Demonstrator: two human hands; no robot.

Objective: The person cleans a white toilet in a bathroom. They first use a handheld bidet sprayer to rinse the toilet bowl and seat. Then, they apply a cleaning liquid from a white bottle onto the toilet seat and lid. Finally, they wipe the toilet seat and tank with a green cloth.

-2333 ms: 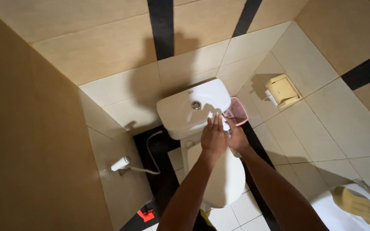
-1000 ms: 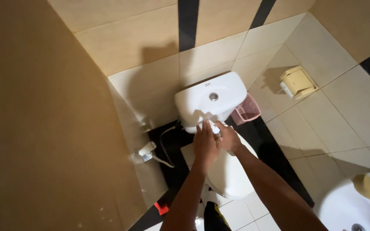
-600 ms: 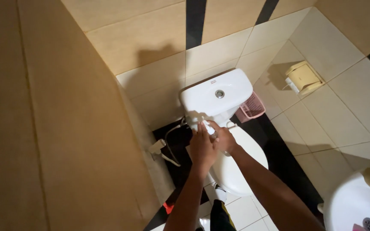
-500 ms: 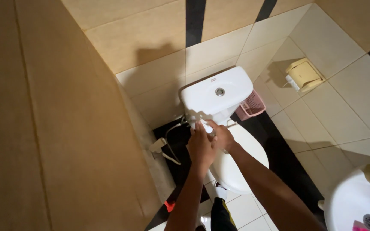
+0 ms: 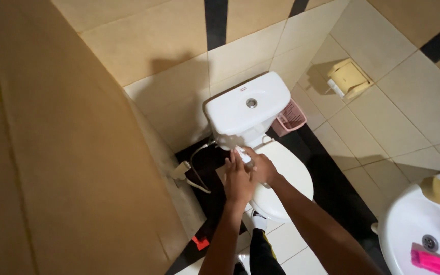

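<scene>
My left hand (image 5: 238,179) and my right hand (image 5: 262,167) are pressed together over the rear of a white toilet's closed lid (image 5: 289,175), just below the white cistern (image 5: 246,109). A small white thing (image 5: 243,154) sticks out between them; my right hand grips it and my left hand's fingers lie flat against it. What it is cannot be made out. The cistern has a round flush button on top.
A pink basket (image 5: 289,118) stands right of the cistern. A spray hose (image 5: 194,170) hangs at the left wall. A beige paper holder (image 5: 349,78) is on the right wall. A white sink (image 5: 423,234) with a pink object (image 5: 434,262) sits lower right.
The view has drifted so the toilet sits further right and lower. My joined hands stay at the rear of the lid, holding the white thing.
</scene>
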